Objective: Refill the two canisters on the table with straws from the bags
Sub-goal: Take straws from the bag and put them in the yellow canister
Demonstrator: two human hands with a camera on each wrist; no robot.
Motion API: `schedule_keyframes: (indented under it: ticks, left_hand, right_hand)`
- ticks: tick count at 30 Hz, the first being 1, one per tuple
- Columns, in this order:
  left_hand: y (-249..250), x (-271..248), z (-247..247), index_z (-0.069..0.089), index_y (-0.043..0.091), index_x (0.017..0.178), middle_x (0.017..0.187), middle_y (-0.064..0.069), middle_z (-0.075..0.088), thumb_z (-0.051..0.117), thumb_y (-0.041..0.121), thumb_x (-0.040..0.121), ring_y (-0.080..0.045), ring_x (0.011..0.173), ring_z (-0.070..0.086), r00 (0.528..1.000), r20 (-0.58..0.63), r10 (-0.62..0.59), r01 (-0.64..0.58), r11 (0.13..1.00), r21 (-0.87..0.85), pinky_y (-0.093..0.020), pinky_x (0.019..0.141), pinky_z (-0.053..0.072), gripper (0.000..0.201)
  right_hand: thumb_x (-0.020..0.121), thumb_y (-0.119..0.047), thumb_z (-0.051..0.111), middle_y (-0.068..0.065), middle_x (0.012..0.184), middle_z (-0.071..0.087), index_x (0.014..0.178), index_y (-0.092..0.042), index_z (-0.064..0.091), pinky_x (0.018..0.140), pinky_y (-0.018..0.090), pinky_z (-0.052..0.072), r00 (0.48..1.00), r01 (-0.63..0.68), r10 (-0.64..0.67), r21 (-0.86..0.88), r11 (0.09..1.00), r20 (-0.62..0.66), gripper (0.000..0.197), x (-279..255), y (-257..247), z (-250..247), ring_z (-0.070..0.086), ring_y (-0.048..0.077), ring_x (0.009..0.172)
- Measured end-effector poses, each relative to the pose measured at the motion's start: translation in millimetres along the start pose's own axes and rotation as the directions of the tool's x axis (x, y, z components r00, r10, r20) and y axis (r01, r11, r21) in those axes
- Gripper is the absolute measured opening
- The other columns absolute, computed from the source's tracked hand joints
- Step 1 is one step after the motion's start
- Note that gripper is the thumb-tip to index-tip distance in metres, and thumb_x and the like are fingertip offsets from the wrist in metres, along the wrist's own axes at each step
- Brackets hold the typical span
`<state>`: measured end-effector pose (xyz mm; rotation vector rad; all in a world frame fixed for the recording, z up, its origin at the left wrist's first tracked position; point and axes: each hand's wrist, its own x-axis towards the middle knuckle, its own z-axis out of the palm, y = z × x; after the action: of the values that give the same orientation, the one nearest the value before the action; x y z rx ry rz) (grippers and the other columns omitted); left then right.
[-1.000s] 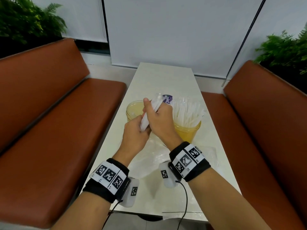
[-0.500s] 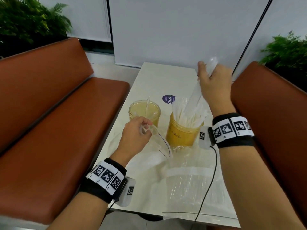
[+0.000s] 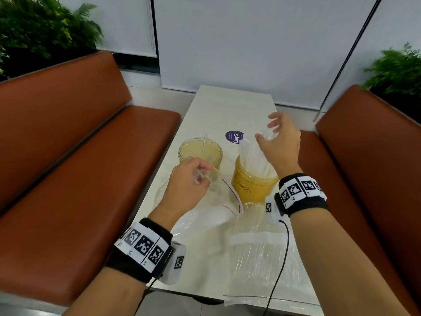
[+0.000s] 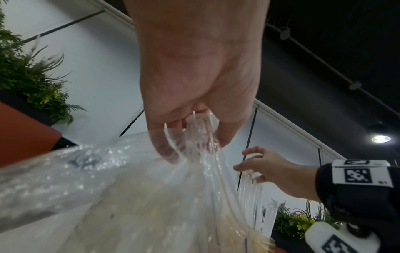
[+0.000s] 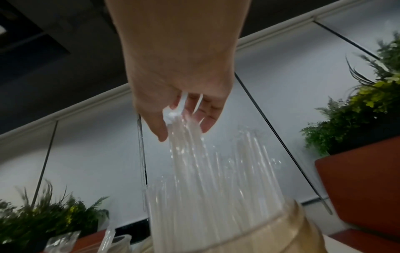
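Left hand (image 3: pixel 186 185) pinches the bunched mouth of a clear zip-top plastic bag (image 3: pixel 224 197), fingers curled tight round the film (the left wrist view shows the gather running up into the fist (image 4: pixel 194 95)); bag hangs down from the grip onto the pale tabletop (image 3: pixel 227 106), its blue seal line just right of the knuckles. Right hand (image 3: pixel 279 142) is above the tops of the bundle of white wrapped straws (image 3: pixel 255 156), fingers spread and loosely bent; fingertips (image 5: pixel 207 119) touch the straw tips in the right wrist view, cannot tell whether any straw is actually gripped. Straws stand upright in the amber translucent plastic canister with handwriting (image 3: pixel 252 185), directly below the right palm; second amber canister (image 3: pixel 200 151) sits just beyond the left hand, holding a single straw (image 3: pixel 204 145) that leans on the rim. Between the two wrists, nearer the body, another clear plastic bag (image 3: pixel 259 258) lies flat on the table. Round purple sticker (image 3: pixel 234 137) lies on the table just left of the right thumb.
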<state>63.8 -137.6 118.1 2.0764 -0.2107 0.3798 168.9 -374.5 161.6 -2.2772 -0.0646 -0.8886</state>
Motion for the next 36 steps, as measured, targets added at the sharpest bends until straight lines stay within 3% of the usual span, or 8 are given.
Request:
schedule_keyframes:
  ticks: [4, 9, 14, 17, 19, 21, 25, 36]
  left_hand:
    - [6.2, 2.9, -1.6, 0.070, 0.022, 0.100, 0.098, 0.012, 0.063, 0.061, -0.007, 0.083, 0.013, 0.090, 0.060, 1.000, 0.008, 0.004, -0.004, 1.000, -0.015, -0.003, 0.076, 0.044, 0.036]
    - [4.6, 4.8, -1.2, 0.070, 0.019, 0.107, 0.102, 0.010, 0.063, 0.058, -0.011, 0.082, 0.006, 0.097, 0.061, 1.000, 0.017, 0.018, -0.018, 1.000, -0.026, -0.014, 0.084, 0.050, 0.041]
    - [4.2, 5.8, -0.7, 0.065, 0.019, 0.121, 0.110, 0.004, 0.062, 0.059, -0.013, 0.075, -0.014, 0.090, 0.064, 0.997, 0.070, 0.028, -0.027, 1.000, -0.010, -0.023, 0.078, 0.053, 0.056]
    - [7.2, 6.3, 0.3, 0.063, 0.019, 0.127, 0.113, 0.004, 0.059, 0.059, -0.014, 0.073, -0.011, 0.090, 0.062, 0.994, 0.096, 0.060, -0.061, 0.998, 0.011, -0.014, 0.073, 0.046, 0.063]
    - [8.2, 6.2, 1.0, 0.063, 0.019, 0.127, 0.114, 0.005, 0.059, 0.059, -0.015, 0.072, -0.007, 0.090, 0.061, 0.992, 0.101, 0.074, -0.076, 0.997, 0.013, -0.010, 0.072, 0.044, 0.065]
    - [8.3, 5.3, 0.5, 0.063, 0.020, 0.127, 0.115, 0.007, 0.059, 0.059, -0.016, 0.071, -0.004, 0.093, 0.060, 0.992, 0.098, 0.084, -0.085, 0.996, 0.012, -0.007, 0.072, 0.044, 0.067]
    - [6.3, 1.7, -3.7, 0.063, 0.018, 0.128, 0.118, 0.006, 0.060, 0.056, -0.017, 0.069, -0.008, 0.103, 0.058, 0.990, 0.076, 0.120, -0.120, 0.993, 0.002, -0.007, 0.080, 0.043, 0.068]
    - [-2.4, -5.4, -8.4, 0.062, 0.019, 0.128, 0.120, 0.008, 0.059, 0.061, -0.011, 0.072, -0.007, 0.109, 0.057, 0.990, 0.092, 0.107, -0.107, 0.994, -0.003, -0.005, 0.083, 0.046, 0.064]
  right_hand:
    - [0.096, -0.021, 0.057, 0.003, 0.144, 0.053, 0.142, -0.013, 0.052, 0.111, 0.034, 0.038, 0.931, 0.196, -0.120, -0.197, 0.961, 0.344, 0.048, -0.3, 9.9, 16.5, 0.044, 0.020, 0.136]
    - [0.106, -0.029, 0.038, 0.003, 0.147, 0.052, 0.144, -0.015, 0.050, 0.121, 0.048, 0.013, 0.838, 0.297, -0.050, -0.378, 0.877, 0.543, 0.042, -10.0, 18.8, 24.2, 0.041, 0.025, 0.141]
    - [0.095, -0.036, 0.057, -0.002, 0.073, 0.070, 0.073, -0.017, 0.073, 0.071, 0.033, 0.052, 0.930, 0.325, -0.287, -0.146, 0.934, 0.229, 0.033, -11.4, -23.5, -4.9, 0.061, 0.019, 0.068]
    - [0.089, -0.033, 0.066, 0.003, 0.052, 0.064, 0.061, -0.013, 0.072, 0.054, 0.026, 0.051, 0.706, 0.216, -0.157, 0.001, 0.976, 0.690, 0.036, -30.9, -54.8, -11.2, 0.055, 0.015, 0.044]
    - [0.088, -0.031, 0.068, -0.007, 0.058, 0.067, 0.075, -0.014, 0.078, 0.060, 0.023, 0.053, 0.473, 0.220, -0.078, -0.032, 0.975, 0.878, 0.024, -50.7, -60.9, 1.6, 0.062, 0.008, 0.053]
    - [0.092, -0.029, 0.064, -0.011, 0.078, 0.071, 0.095, -0.016, 0.078, 0.072, 0.025, 0.048, 0.402, 0.300, -0.065, -0.065, 0.952, 0.913, 0.019, -69.5, -58.8, 19.3, 0.066, 0.011, 0.075]
    - [0.096, -0.037, 0.062, -0.001, 0.130, 0.059, 0.134, -0.022, 0.060, 0.088, 0.031, 0.047, 0.329, 0.432, 0.131, -0.272, 0.860, 0.935, 0.041, -95.6, -48.9, 43.2, 0.060, 0.024, 0.115]
    - [0.101, -0.039, 0.048, 0.008, 0.114, 0.064, 0.132, -0.019, 0.057, 0.072, 0.033, 0.042, 0.313, 0.514, 0.068, -0.229, 0.826, 0.947, 0.037, -102.0, -45.9, 46.8, 0.062, 0.028, 0.101]
